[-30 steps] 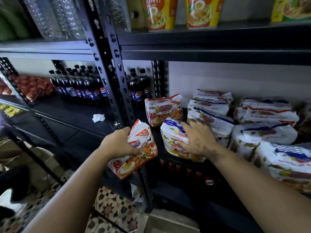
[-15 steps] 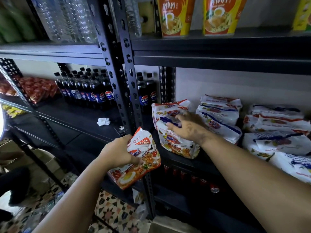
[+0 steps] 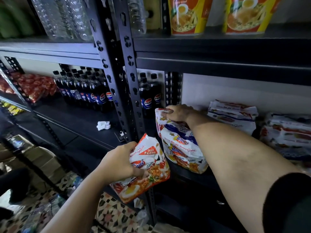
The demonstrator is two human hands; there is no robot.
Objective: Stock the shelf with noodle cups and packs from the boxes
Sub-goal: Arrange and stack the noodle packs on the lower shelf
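Since a second ago your right hand [image 3: 179, 113] has left the front blue-and-white noodle pack [image 3: 182, 148] and reached back to the top edge of the upright pack behind it [image 3: 161, 117], while your head has come closer to the shelf and your left hand [image 3: 120, 161] has barely shifted. In the head view, the right hand's fingers are curled over that rear pack's crimped top, close to the Pepsi bottles [image 3: 148, 100] at the back of the middle shelf [image 3: 190, 172]; whether the thumb pinches from behind is hidden. The left hand grips a red "Lebih Pedas" noodle pack [image 3: 148, 169] by its left edge, held in the air just in front of the shelf's upright post [image 3: 129, 78] and not yet on the shelf. More packs lie stacked to the right [image 3: 233, 113], noodle cups [image 3: 187, 15] stand on the shelf above, and cardboard boxes [image 3: 42, 158] sit on the floor at lower left. These packs look light and crinkly, with a slick film and a brittle noodle block inside, so I'd judge you should hold them by the flat faces or the sealed end without squeezing hard. Standing upright they will likely tip, so lean them against a neighbour.
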